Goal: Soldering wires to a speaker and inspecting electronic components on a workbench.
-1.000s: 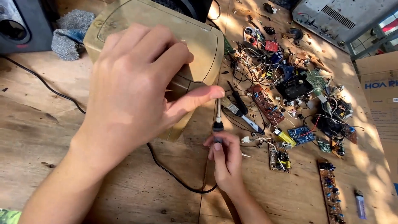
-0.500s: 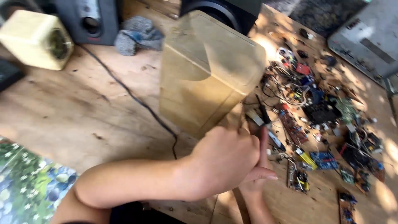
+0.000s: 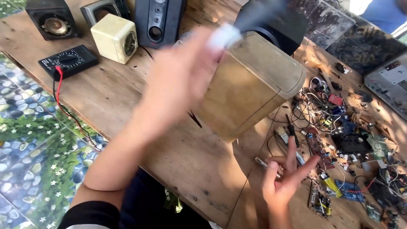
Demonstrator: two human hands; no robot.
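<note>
The head view looks down on a wooden desk [image 3: 127, 97] set over a floor of pebble-and-flower tiles.

The left hand [image 3: 178, 80] is raised in the middle of the view and badly blurred. It is up against the near side of a tall beige speaker box [image 3: 254, 85] that stands tilted on the desk. Something small and white [image 3: 224, 36] shows at its fingertips, too smeared to name. Whether this hand grips the box or only rests on it, I cannot tell.

The right hand [image 3: 282, 182] is low at the right, palm up, its fingers spread and loose. A thin metal tool [image 3: 266, 164] lies across the fingers near the thumb, held lightly rather than clenched. Just above that hand a black-handled screwdriver [image 3: 291, 129] lies on the desk.

To the right of the box is a heap of wires and circuit boards [image 3: 339, 127], red, blue and green parts mixed together, reaching to the picture's edge.

Along the far edge of the desk stand a small black speaker [image 3: 53, 19], a small cream speaker [image 3: 114, 38] and a tall black speaker [image 3: 159, 21]. A black multimeter [image 3: 68, 61] lies flat before them, its red lead [image 3: 57, 85] trailing over the desk's near edge.
</note>
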